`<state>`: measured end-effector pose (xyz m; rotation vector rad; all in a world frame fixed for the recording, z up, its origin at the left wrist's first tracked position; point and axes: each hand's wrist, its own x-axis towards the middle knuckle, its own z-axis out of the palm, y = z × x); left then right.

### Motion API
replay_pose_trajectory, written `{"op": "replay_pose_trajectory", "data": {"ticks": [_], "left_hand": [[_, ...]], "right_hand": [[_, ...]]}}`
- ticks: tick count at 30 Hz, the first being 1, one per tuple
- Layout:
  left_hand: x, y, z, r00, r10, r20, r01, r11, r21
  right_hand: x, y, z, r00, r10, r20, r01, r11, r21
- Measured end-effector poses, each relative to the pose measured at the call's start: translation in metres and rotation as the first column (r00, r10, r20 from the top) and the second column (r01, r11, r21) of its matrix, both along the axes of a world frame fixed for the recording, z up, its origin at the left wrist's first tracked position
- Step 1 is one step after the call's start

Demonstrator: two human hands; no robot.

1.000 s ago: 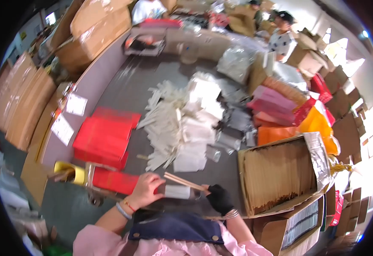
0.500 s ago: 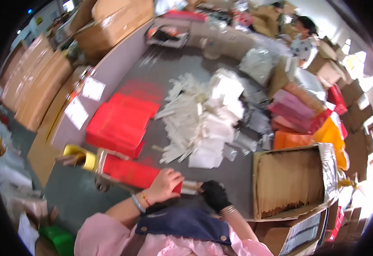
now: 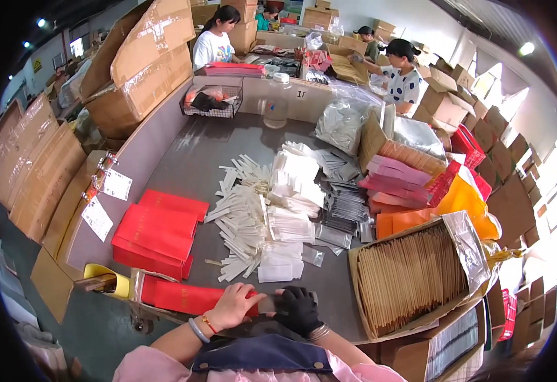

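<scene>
At the near edge of the table, my left hand (image 3: 232,307) is closed over the right end of a long red paper envelope (image 3: 179,297). Its fingertips press on the red paper. Just to the right, my right hand (image 3: 297,312) wears a black fingerless glove, its fingers curled in toward the left hand. Between the two hands shows a small greyish flat piece (image 3: 267,304), too blurred to name; what the right fingers hold is hidden. A stack of red envelopes (image 3: 154,232) lies beyond the left hand. Past both hands spreads a pile of white paper strips (image 3: 243,210).
Small dark packets (image 3: 345,207) lie right of the strips. A carton of tightly packed brown cards (image 3: 412,280) stands at the right. A yellow holder (image 3: 116,283) sits at the left corner, a wire basket (image 3: 211,102) and clear jar (image 3: 276,105) at the back. Several people work beyond.
The view has tilted upward and become sharper, showing more of the room. My left hand stays on the red envelope; my right hand stays close beside it, fingers still curled.
</scene>
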<state>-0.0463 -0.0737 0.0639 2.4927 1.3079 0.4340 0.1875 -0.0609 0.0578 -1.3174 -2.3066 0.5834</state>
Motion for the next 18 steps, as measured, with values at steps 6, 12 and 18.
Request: {"op": "replay_pose_trajectory", "data": {"ticks": [6,12,18], "left_hand": [[0.009,0.011,0.030,0.949,-0.215,-0.229,0.195,0.975,-0.107],[-0.057,0.045,0.077,0.976,-0.134,-0.169,0.144,0.989,0.046],[-0.099,0.033,0.047,0.961,0.245,-0.125,-0.224,0.961,0.161]], "right_hand": [[0.003,0.000,-0.001,0.955,0.101,0.278,-0.104,0.995,-0.002],[0.043,0.003,0.020,0.987,-0.074,0.143,0.063,0.995,0.075],[0.051,-0.008,0.007,0.967,-0.215,0.138,0.221,0.975,-0.032]]}}
